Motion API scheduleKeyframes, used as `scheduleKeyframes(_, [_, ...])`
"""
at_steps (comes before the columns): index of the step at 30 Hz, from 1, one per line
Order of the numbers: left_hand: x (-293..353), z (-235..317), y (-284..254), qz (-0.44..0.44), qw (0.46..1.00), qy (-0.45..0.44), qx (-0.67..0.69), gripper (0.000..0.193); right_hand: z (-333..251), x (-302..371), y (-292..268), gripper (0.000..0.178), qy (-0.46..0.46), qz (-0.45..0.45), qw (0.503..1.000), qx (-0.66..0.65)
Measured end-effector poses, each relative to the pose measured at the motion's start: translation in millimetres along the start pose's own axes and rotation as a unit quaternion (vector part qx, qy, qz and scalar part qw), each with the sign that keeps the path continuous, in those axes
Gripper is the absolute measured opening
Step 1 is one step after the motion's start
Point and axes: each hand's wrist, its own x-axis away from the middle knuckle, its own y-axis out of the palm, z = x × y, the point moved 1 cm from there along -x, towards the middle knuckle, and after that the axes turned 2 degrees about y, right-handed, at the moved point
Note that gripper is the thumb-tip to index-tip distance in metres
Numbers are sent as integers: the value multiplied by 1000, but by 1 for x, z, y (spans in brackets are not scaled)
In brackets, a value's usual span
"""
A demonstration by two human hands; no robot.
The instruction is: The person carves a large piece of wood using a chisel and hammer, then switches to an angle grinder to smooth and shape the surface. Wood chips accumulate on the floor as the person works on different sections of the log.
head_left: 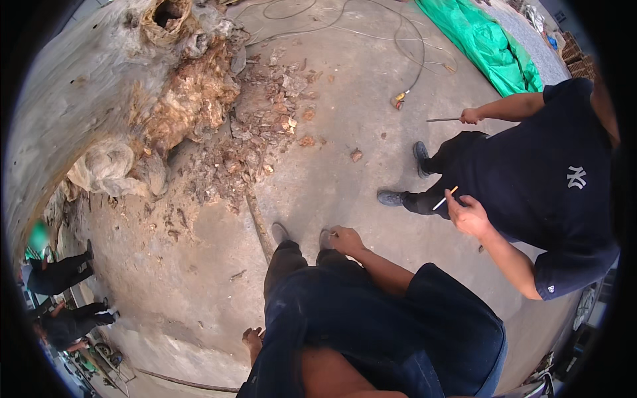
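My right hand (347, 241) hangs in front of my right thigh above my shoe, its fingers curled closed. Whatever it might hold is too small to make out. Low at my left side, my left hand (252, 339) is partly covered by my dark shirt (371, 325). Its loosely bent fingers look slightly apart, with nothing visible in them. Neither hand touches the huge weathered tree trunk (86, 86) at the upper left. Torn bark pieces (259, 119) lie heaped beside the trunk, and a long thin wooden stick (259, 222) reaches from them toward my left shoe.
At the right stands a co-worker (531, 172) in dark clothes, holding a cigarette (445, 198) and a thin metal tool (442, 120). A cable with a yellow plug (399, 100) and a green tarp (484, 46) lie farther off. Two people (73, 325) are at far left.
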Motion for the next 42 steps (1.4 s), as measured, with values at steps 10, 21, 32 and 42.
scheduleKeyframes(10, [30, 150, 69, -64, 968, 232, -75, 39, -70, -46, -53, 66, 2, 42, 994, -103])
scheduleKeyframes(21, [84, -36, 33, -5, 994, -25, -109, 20, -120, -90, -50, 59, -175, 22, 976, -123])
scheduleKeyframes(32, [79, -108, 22, 88, 990, 16, 113, 27, -130, -57, -15, 59, -123, -73, 985, -94])
scheduleKeyframes(42, [-67, -82, -58, -26, 998, 21, 51, 25, -110, -36, 25, 55, -60, 68, 994, 60])
